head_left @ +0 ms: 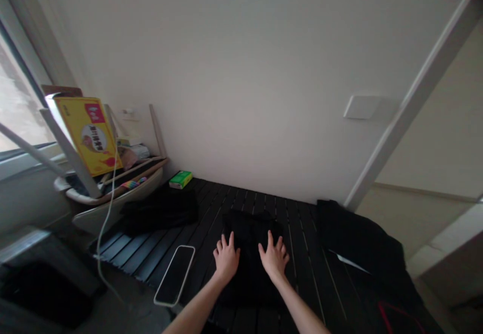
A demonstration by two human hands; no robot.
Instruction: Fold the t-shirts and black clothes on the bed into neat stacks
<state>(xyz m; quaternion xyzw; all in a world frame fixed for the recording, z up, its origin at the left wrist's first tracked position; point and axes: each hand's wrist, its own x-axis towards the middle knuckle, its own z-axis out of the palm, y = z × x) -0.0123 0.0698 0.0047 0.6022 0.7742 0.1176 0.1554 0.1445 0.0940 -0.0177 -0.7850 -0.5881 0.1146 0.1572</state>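
A black folded cloth, apparently a garment (249, 253), lies on the black slatted table (211, 208) in front of me. My left hand (227, 258) rests palm down on its left side, fingers spread. On its right side lies my right hand (274, 257), also flat with the fingers apart. Neither hand grips anything. The cloth's lower part blends into the dark slats, so its near edge is hard to make out. A phone with a pale case (175, 275) lies on the table left of my left hand.
Another dark cloth (162, 211) lies at the back left near a green box (180, 179). More black fabric (358, 233) covers the right end. At left stand a yellow box (88, 135) and a hanging white cable (107, 213). A wall (256, 82) rises behind the table.
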